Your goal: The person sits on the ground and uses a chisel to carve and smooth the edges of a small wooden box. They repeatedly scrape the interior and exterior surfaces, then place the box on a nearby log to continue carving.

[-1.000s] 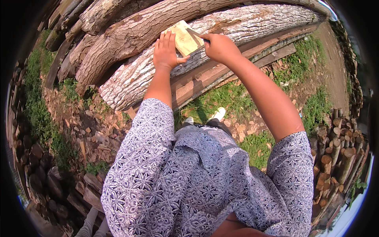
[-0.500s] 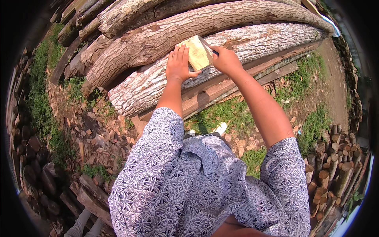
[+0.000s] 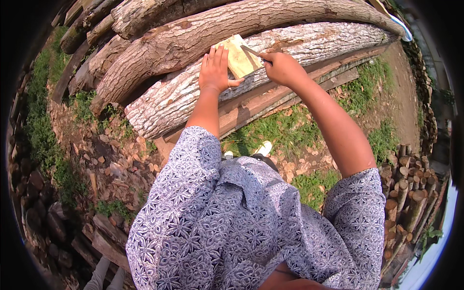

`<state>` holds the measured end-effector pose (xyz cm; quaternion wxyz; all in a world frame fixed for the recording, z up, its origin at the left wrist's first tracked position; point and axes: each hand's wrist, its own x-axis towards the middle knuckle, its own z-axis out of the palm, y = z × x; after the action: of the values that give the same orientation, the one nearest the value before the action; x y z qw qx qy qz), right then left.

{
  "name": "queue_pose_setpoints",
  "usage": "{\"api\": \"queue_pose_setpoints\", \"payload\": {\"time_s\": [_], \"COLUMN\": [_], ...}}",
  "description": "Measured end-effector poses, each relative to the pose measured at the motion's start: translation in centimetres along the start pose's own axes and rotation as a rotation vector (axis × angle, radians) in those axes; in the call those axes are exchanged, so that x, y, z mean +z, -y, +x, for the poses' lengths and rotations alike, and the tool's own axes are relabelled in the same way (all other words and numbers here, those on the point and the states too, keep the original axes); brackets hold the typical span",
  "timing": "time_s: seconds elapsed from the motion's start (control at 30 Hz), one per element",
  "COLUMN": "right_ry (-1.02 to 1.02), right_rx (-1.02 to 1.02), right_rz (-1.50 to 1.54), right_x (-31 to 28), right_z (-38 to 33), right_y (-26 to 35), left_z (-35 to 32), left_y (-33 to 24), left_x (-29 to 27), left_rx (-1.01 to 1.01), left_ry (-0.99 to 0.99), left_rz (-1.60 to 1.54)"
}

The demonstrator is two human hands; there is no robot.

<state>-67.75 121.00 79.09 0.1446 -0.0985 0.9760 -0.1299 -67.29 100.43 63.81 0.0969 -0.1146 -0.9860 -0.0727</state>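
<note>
A pale yellow wooden block (image 3: 238,62) rests on a rough, light-barked log (image 3: 183,99). My left hand (image 3: 213,72) grips its left side, with the fingers along the edge and the thumb at the near corner. In my right hand (image 3: 284,69), closed round the handle, is a knife (image 3: 249,50). Its thin dark blade lies over the block's upper right part, pointing left. My fingers hide most of the handle, and whether the blade touches the wood I cannot tell.
A thick brown log (image 3: 193,41) curves behind the light one, with more logs beyond. Squared planks (image 3: 256,104) lie under the near side. Stacked cut wood (image 3: 403,188) stands at the right. Grass (image 3: 280,133) and dry leaves cover the ground; another person's legs (image 3: 102,275) show at lower left.
The knife has turned from standing along the block's right edge to lying across its upper face. My right hand has moved slightly right; the whole view has shifted a little.
</note>
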Motion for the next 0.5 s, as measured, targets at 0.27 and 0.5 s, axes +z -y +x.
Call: {"api": "queue_pose_setpoints", "payload": {"time_s": [0.27,0.5], "right_ry": [-0.054,0.075], "right_rx": [0.022,-0.007], "right_rz": [0.018,-0.059], "right_x": [0.9,-1.5], "right_z": [2.8,0.2], "right_y": [0.9,0.7], "left_z": [-0.2,0.2], "left_y": [-0.2,0.1], "left_x": [0.0,0.0], "left_rx": [0.008,-0.001], "left_ry": [0.066,0.043], "left_rz": [0.032,0.063]}}
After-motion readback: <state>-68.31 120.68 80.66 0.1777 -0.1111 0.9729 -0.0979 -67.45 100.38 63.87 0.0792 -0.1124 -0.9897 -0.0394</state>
